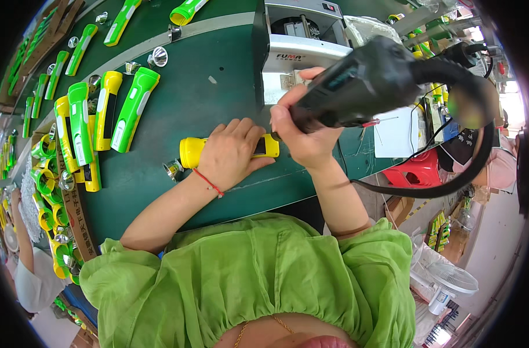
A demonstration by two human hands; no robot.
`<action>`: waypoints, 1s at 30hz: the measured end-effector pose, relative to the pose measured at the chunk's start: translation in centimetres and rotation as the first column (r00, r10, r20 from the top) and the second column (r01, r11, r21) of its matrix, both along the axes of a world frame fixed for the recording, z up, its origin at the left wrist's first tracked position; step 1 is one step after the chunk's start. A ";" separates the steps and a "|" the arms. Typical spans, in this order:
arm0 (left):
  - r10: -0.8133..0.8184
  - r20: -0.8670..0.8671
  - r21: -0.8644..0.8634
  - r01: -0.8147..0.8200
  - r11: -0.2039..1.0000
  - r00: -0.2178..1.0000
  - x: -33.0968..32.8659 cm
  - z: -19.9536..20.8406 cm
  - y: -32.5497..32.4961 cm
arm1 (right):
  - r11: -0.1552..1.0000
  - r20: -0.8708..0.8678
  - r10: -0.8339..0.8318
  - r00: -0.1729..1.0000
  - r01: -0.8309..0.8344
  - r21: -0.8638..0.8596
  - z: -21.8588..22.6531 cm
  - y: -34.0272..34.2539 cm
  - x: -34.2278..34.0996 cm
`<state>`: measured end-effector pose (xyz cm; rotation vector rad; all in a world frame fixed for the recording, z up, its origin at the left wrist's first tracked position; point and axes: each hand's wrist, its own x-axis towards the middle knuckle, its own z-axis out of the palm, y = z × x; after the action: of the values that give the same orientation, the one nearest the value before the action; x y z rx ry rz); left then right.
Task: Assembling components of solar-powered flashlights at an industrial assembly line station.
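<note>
1. The yellow torch (191, 152) lies on its side on the green table (200, 104), in front of the person, its head toward the left.
2. The left hand (232, 153) is palm down, its fingers curled over the torch's middle and its thumb along the near side.
3. The right hand (302, 130) wraps the black driver (351, 87), thumb and fingers closed around its barrel. Its lower end is at the torch's tail; whether it touches, I cannot tell.
4. Containers: the grey feeder (311, 49) has an open bay on top, with dark metal parts in it; any screws are too small to make out. Left of the table, a brown board (77, 217) borders a pile of green and yellow casings (44, 180) mixed with shiny reflectors, too crowded to count.
5. Upright cluster (135, 110) at left: five torches, two green and three yellow, one yellow mostly hidden.
6. Farther out: four slim green torches (82, 49) at upper left, two larger ones (122, 23) at the top edge.
7. Loose reflectors: one (173, 169) touching or just beside the torch's head, two (158, 56) above the cluster, one (174, 32) near the top; others are small.
8. At right: one sheet of paper (395, 136), one red stool (418, 171), one white fan (453, 278).
9. At far left: one co-worker's arm (24, 232).
</note>
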<state>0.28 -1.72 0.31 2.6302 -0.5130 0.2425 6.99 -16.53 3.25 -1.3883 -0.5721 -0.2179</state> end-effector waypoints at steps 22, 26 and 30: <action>0.123 -0.072 0.058 -0.119 0.991 0.990 -2.3 1.0 5.4 | 0.951 -0.005 0.190 0.982 -0.183 0.250 5.2 -3.0 4.2; 0.122 -0.045 0.003 -0.122 0.993 0.992 -2.3 0.7 5.4 | 0.996 0.092 0.004 0.996 -0.012 0.084 4.0 -3.0 -0.3; 0.126 -0.022 0.016 -0.126 0.992 0.992 -2.4 0.4 5.4 | 0.996 0.150 -0.059 0.987 0.049 0.075 3.0 -2.4 -1.6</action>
<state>-2.15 3.66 0.74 2.6794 -0.3421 0.2486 5.36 -18.97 6.28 -1.3264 -0.6474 -0.3872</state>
